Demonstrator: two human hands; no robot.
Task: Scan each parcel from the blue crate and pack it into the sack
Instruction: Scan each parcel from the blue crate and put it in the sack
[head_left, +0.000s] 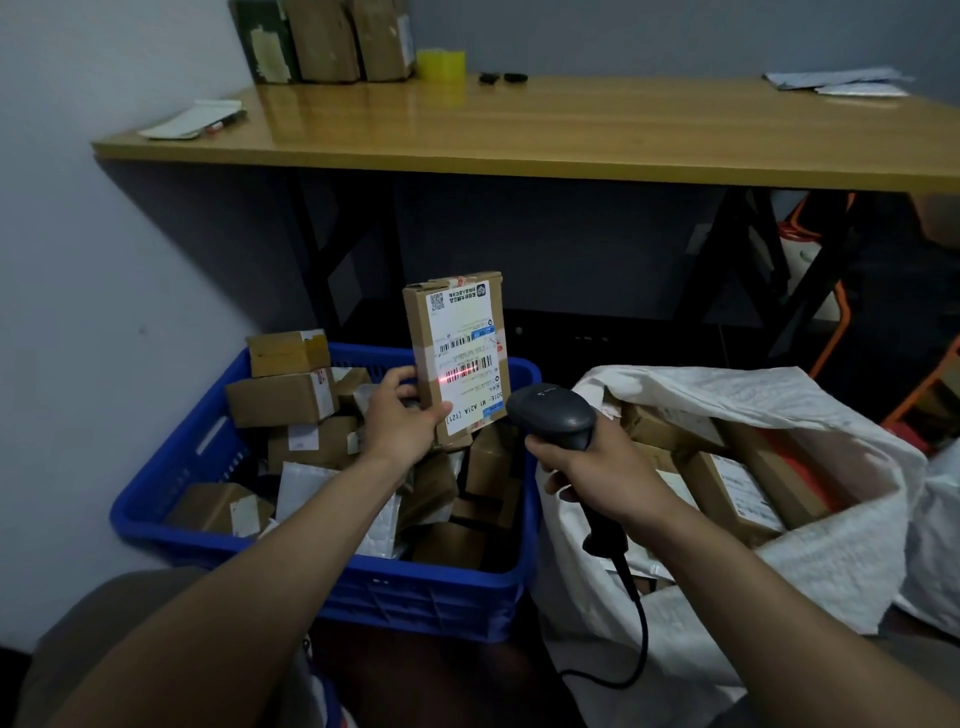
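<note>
Above the one blue plastic crate (415, 597), the left hand (400, 415) clamps a single flat brown cardboard parcel (441, 312) upright by its lower edge. A red scan line (460, 373) crosses the lower of two barcodes (470, 365) on its white label (462, 327). The right hand (592, 467) grips one dark grey corded scanner (553, 415), beside one white woven sack (810, 561) showing at least three boxes (737, 493).

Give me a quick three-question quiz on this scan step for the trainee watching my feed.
1. True or false: the red scan line falls on a barcode of the held parcel.
2. Which hand grips the scanner? A) left B) right C) neither
3. Fill in: the white sack stands to the ___ of the blue crate.
Key: 1 true; 2 B, the right hand; 3 right.
</note>
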